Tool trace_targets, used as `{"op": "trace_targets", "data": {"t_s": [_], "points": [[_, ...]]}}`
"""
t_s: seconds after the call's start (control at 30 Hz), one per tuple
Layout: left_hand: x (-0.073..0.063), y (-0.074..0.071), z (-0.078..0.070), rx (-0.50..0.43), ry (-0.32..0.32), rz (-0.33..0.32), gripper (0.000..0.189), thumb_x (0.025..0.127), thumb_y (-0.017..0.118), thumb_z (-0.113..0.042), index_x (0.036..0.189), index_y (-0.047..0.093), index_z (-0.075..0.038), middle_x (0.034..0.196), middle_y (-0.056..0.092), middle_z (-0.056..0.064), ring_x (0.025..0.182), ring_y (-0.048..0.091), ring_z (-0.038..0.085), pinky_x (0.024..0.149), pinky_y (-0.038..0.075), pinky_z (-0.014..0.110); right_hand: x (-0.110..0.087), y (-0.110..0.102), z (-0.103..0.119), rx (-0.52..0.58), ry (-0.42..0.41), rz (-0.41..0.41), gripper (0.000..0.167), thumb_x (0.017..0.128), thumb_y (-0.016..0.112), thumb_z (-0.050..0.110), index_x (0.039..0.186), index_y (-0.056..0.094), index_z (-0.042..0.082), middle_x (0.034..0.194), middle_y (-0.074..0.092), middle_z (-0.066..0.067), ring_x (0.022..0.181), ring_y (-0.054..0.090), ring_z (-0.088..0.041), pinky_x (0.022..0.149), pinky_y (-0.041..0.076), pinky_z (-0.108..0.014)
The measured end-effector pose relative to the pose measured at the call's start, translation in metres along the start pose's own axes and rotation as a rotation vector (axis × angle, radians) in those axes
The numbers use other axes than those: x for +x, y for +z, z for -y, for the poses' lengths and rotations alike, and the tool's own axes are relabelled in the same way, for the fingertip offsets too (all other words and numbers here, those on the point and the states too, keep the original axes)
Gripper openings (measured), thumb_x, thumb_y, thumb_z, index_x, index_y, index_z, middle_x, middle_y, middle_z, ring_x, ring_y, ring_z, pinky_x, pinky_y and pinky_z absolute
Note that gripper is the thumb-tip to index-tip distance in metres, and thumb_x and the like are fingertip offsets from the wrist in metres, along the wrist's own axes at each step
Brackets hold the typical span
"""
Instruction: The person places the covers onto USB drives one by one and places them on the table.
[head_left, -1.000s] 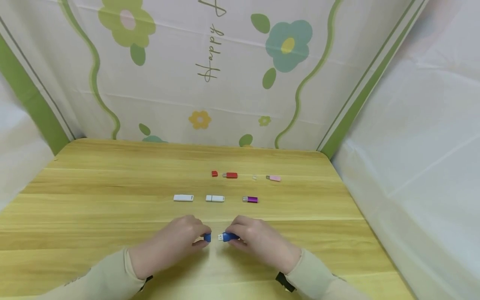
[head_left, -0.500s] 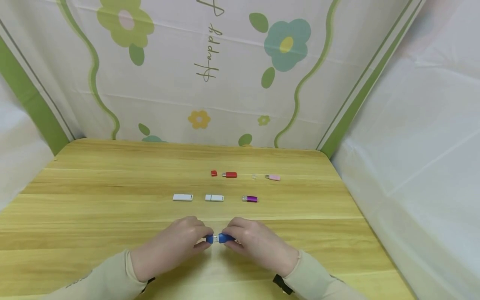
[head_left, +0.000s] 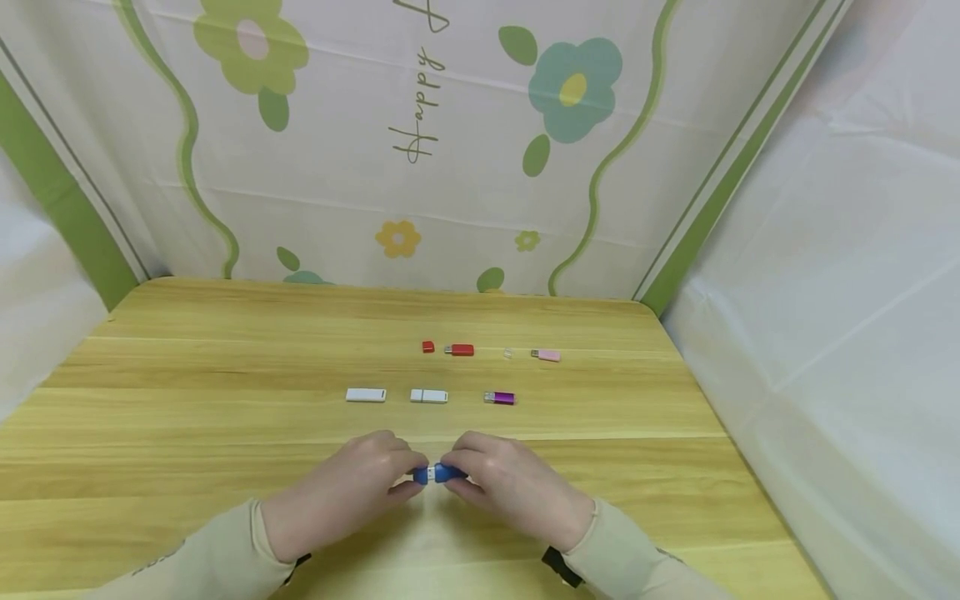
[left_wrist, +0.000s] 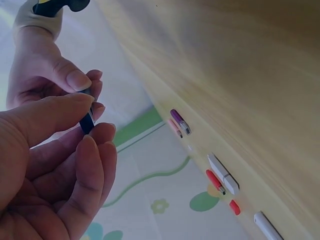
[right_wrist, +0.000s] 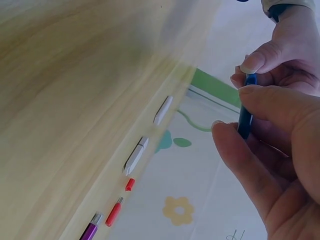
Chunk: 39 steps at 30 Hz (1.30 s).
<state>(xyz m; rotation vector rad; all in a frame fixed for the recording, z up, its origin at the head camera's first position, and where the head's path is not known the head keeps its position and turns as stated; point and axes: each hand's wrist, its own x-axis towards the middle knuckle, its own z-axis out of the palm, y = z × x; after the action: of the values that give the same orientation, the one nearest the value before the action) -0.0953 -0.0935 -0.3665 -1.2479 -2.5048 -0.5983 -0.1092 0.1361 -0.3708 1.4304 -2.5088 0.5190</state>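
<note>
My left hand (head_left: 341, 492) pinches a small blue cap (head_left: 421, 476) between thumb and fingertips. Facing it, my right hand (head_left: 517, 487) grips a blue USB flash drive (head_left: 447, 472). The drive's metal plug points left and meets the cap's mouth, with a short stretch of metal showing between the blue parts. How deep the plug sits in the cap cannot be seen. In the right wrist view the blue drive (right_wrist: 245, 117) runs between the thumb and index finger. Fingers cover much of both pieces in the left wrist view.
Beyond the hands lie a plain white stick (head_left: 366, 395), a white flash drive (head_left: 429, 397) with a seam, and a purple one (head_left: 500, 398). Farther back are a red cap (head_left: 428, 347), red drive (head_left: 460, 350), clear cap (head_left: 507, 353) and pink drive (head_left: 546, 355). A floral curtain hangs behind.
A second ago the cap and the drive were apart. Both hands have come together, bringing the plug to the cap; in the last half second they have shifted only slightly.
</note>
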Motion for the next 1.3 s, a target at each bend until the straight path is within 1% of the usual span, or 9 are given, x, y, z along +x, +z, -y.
{"op": "trace_targets", "data": {"t_s": [0.2, 0.33, 0.47, 0.63, 0.77, 0.97, 1.13, 1.3], "points": [[0.001, 0.000, 0.001, -0.004, 0.014, -0.016, 0.014, 0.079, 0.084, -0.009, 0.088, 0.074, -0.008, 0.076, 0.066, -0.007, 0.068, 0.053, 0.002, 0.059, 0.047, 0.016, 0.002, -0.001, 0.000, 0.006, -0.020, -0.021, 0.013, 0.086, 0.079, 0.014, 0.096, 0.073, 0.008, 0.090, 0.064, 0.004, 0.074, 0.054, -0.001, 0.070, 0.043, -0.005], [0.003, 0.000, 0.002, 0.010, 0.025, -0.029, 0.015, 0.078, 0.085, -0.009, 0.088, 0.074, -0.008, 0.075, 0.065, -0.007, 0.067, 0.051, 0.002, 0.058, 0.046, 0.015, 0.005, -0.002, 0.001, 0.015, -0.029, -0.029, 0.013, 0.086, 0.079, 0.013, 0.097, 0.073, 0.007, 0.090, 0.064, 0.004, 0.075, 0.055, -0.002, 0.072, 0.044, -0.005], [0.003, -0.001, 0.001, 0.023, 0.020, -0.029, 0.015, 0.078, 0.084, -0.010, 0.088, 0.074, -0.008, 0.074, 0.064, -0.007, 0.065, 0.050, 0.002, 0.057, 0.044, 0.015, 0.007, -0.003, 0.001, 0.019, -0.035, -0.034, 0.013, 0.087, 0.078, 0.012, 0.098, 0.074, 0.006, 0.091, 0.064, 0.003, 0.077, 0.057, -0.003, 0.073, 0.044, -0.006], [0.005, -0.002, 0.001, 0.031, 0.025, -0.040, 0.015, 0.078, 0.084, -0.010, 0.088, 0.074, -0.007, 0.073, 0.064, -0.006, 0.065, 0.051, 0.003, 0.057, 0.045, 0.015, 0.009, -0.004, 0.002, 0.021, -0.038, -0.041, 0.013, 0.087, 0.078, 0.011, 0.098, 0.074, 0.005, 0.091, 0.064, 0.002, 0.077, 0.057, -0.003, 0.072, 0.044, -0.006], [0.007, -0.003, 0.003, 0.017, 0.032, -0.049, 0.015, 0.078, 0.084, -0.008, 0.088, 0.074, -0.006, 0.074, 0.065, -0.005, 0.067, 0.054, 0.004, 0.058, 0.047, 0.016, 0.011, -0.005, 0.001, 0.009, -0.042, -0.050, 0.013, 0.088, 0.077, 0.012, 0.099, 0.073, 0.005, 0.092, 0.064, 0.002, 0.076, 0.056, -0.003, 0.071, 0.044, -0.006], [0.009, -0.004, 0.005, -0.016, -0.005, -0.037, 0.014, 0.079, 0.083, -0.006, 0.090, 0.074, -0.006, 0.077, 0.068, -0.004, 0.070, 0.057, 0.006, 0.061, 0.050, 0.018, 0.015, -0.007, 0.001, -0.005, -0.046, -0.061, 0.013, 0.088, 0.076, 0.010, 0.098, 0.074, 0.004, 0.090, 0.064, 0.001, 0.076, 0.058, -0.004, 0.071, 0.044, -0.005], [0.010, -0.005, 0.007, -0.009, -0.029, -0.052, 0.016, 0.078, 0.084, -0.005, 0.091, 0.075, -0.006, 0.079, 0.069, -0.003, 0.070, 0.058, 0.008, 0.062, 0.050, 0.020, 0.020, -0.008, 0.000, -0.019, -0.043, -0.058, 0.014, 0.087, 0.077, 0.010, 0.099, 0.074, 0.002, 0.090, 0.065, 0.000, 0.077, 0.060, -0.004, 0.072, 0.044, -0.004], [0.012, -0.006, 0.009, -0.004, -0.046, -0.065, 0.016, 0.077, 0.084, -0.005, 0.090, 0.075, -0.006, 0.078, 0.069, -0.003, 0.069, 0.057, 0.007, 0.060, 0.049, 0.019, 0.025, -0.009, -0.002, -0.033, -0.048, -0.066, 0.015, 0.087, 0.077, 0.010, 0.098, 0.074, 0.002, 0.090, 0.065, -0.001, 0.077, 0.059, -0.005, 0.071, 0.045, -0.005]]}}
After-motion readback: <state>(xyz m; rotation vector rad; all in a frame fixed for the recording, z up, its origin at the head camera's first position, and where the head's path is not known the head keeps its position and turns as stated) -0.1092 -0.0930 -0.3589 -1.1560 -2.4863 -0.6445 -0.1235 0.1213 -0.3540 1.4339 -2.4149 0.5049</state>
